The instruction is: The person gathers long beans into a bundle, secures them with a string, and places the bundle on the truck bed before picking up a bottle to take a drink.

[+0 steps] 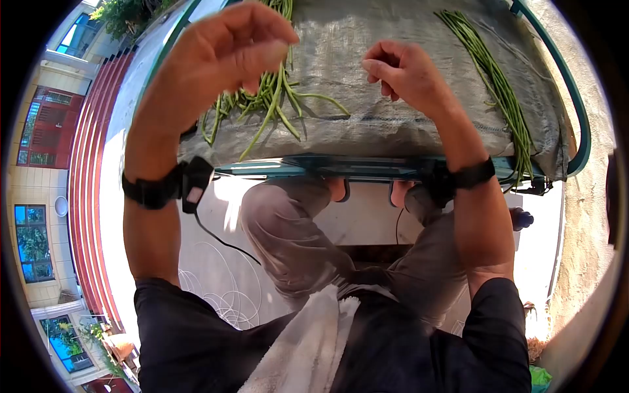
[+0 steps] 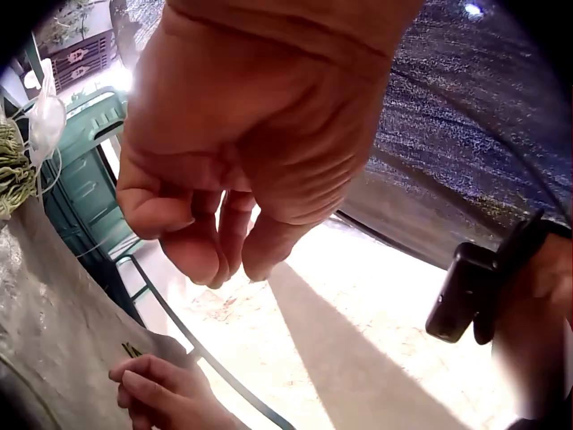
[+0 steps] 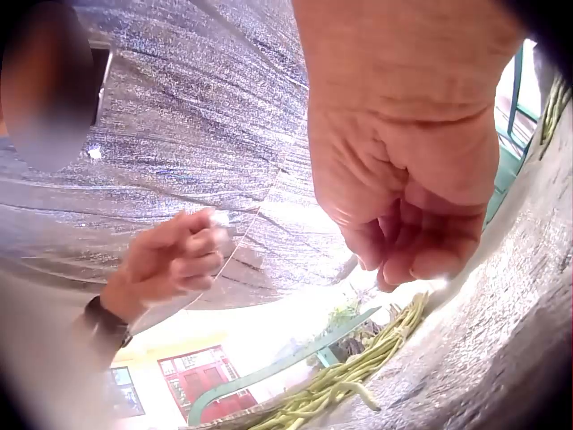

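Observation:
My left hand (image 1: 216, 62) is raised above a loose pile of long green beans (image 1: 270, 92) at the left, its fingers bent loosely. Nothing shows between its fingers in the left wrist view, where the palm and curled fingertips fill the top. My right hand (image 1: 413, 75) hovers to the right of that pile, over a grey woven sheet (image 1: 393, 128). Its fingers are also loosely bent, with thumb near the index finger and nothing visible in the grasp. A straighter bundle of long beans (image 1: 496, 82) lies farther right on the sheet.
A green metal rail (image 1: 578, 124) curves around the sheet's right side, with a front bar just before my knees. Tangled white cord (image 1: 229, 298) lies on the ground at left. A pale towel (image 1: 308, 347) hangs at my front. Dark straps hold cameras on both wrists.

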{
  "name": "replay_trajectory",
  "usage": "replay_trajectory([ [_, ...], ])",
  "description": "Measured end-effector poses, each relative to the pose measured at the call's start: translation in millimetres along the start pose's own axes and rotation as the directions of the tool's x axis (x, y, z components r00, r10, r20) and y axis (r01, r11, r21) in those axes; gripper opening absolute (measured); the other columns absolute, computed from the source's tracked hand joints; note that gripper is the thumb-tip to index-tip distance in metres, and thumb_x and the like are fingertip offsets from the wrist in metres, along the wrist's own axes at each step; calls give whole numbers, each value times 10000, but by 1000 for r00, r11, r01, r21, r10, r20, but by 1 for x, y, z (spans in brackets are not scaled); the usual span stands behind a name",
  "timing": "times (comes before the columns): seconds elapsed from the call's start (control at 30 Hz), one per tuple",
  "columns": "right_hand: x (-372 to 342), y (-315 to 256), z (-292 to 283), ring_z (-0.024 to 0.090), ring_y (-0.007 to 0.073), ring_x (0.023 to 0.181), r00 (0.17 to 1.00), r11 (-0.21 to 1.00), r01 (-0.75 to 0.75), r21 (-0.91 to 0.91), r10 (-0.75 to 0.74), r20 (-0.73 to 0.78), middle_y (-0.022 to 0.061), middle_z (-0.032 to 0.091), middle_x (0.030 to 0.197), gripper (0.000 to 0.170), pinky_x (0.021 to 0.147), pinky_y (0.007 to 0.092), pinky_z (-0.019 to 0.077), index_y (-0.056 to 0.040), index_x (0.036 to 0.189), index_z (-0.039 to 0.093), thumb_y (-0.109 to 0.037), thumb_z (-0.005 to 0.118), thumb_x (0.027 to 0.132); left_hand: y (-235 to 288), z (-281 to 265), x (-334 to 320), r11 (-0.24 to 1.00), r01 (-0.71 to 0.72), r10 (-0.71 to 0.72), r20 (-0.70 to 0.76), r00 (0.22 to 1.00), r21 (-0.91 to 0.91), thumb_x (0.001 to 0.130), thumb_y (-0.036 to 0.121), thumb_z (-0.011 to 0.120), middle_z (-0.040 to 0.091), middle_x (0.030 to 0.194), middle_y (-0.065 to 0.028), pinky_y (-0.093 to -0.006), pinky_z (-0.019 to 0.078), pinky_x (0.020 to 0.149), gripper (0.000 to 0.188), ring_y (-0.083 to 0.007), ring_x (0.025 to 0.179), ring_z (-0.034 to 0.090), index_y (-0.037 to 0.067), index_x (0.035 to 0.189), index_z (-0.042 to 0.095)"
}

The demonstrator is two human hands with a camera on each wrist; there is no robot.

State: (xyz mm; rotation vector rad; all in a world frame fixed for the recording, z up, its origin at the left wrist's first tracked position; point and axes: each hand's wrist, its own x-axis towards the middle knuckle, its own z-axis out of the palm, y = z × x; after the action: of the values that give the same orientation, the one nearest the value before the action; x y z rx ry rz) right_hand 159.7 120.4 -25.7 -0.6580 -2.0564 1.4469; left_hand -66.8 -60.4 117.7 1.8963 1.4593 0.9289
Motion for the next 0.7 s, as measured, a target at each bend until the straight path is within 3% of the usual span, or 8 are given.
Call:
replay_trajectory([
  [0.07, -4, 1, 0, 609, 88, 612, 1000, 1000, -15, -6, 15, -1, 20, 689, 765, 148, 528, 279, 486, -11, 1002, 712, -155, 680, 990, 20, 31, -39, 986, 133, -103, 273, 957, -95, 966, 137, 767, 637, 825, 45, -206, 444, 542, 278, -26, 626, 555, 82, 1234, 719],
  [0.13, -1, -2, -7, 604, 89, 612, 1000, 1000, -21, -12, 21, 0, 17, 681, 758, 146, 532, 280, 483, -11, 996, 710, -155, 685, 985, 37, 55, -67, 945, 319, -214, 594, 775, -76, 896, 48, 815, 652, 743, 16, -246, 474, 514, 447, -60, 561, 598, 55, 1328, 699],
  [0.17, -3, -2, -7, 602, 90, 614, 1000, 1000, -21, -7, 21, 4, 17, 677, 755, 146, 536, 280, 483, -10, 992, 709, -154, 688, 982, 43, 68, -78, 952, 295, -149, 715, 683, -83, 940, 90, 778, 691, 802, -53, -301, 522, 574, 499, -153, 625, 662, 58, 1418, 640],
  [0.23, -3, -8, -6, 590, 91, 630, 1000, 1000, -11, 23, 11, -2, 18, 666, 749, 141, 564, 286, 487, -1, 963, 704, -142, 693, 969, 37, 110, -114, 938, 254, -2, 730, 684, -235, 973, 114, 677, 672, 793, -144, -438, 527, 683, 469, -331, 734, 690, 118, 1438, 616],
  [0.3, -3, -12, -4, 599, 109, 657, 1000, 999, -26, 40, 26, 1, 34, 666, 744, 134, 595, 298, 497, 10, 937, 701, -121, 691, 963, 34, 140, -135, 957, 283, -109, 830, 547, -61, 971, 123, 643, 706, 910, -200, -496, 523, 806, 476, -404, 885, 681, 143, 1445, 607],
  [0.43, -2, -6, -1, 581, 73, 583, 998, 998, 56, -21, -56, -8, 0, 656, 749, 113, 520, 259, 470, -7, 951, 686, -116, 688, 982, 23, 168, -152, 954, 240, 8, 820, 572, -177, 976, 123, 596, 706, 1093, -239, -500, 502, 891, 448, -411, 1063, 668, 135, 1424, 612],
  [0.47, -3, -6, -2, 585, 75, 586, 998, 998, 64, -26, -64, -11, 2, 658, 748, 114, 520, 261, 473, -7, 952, 687, -117, 690, 981, 26, 163, -148, 936, 334, -63, 883, 466, -110, 969, 98, 560, 707, 1167, -237, -489, 505, 935, 451, -413, 1121, 664, 105, 1417, 611],
  [0.7, -4, -9, -10, 603, 105, 643, 1000, 998, -10, -63, 10, -12, 38, 695, 751, 153, 612, 312, 505, 15, 952, 710, -137, 720, 951, 13, 160, -177, 948, 270, -47, 759, 649, -172, 908, -5, 568, 715, 1187, -201, -453, 538, 858, 456, -394, 1025, 692, 73, 1349, 652],
])
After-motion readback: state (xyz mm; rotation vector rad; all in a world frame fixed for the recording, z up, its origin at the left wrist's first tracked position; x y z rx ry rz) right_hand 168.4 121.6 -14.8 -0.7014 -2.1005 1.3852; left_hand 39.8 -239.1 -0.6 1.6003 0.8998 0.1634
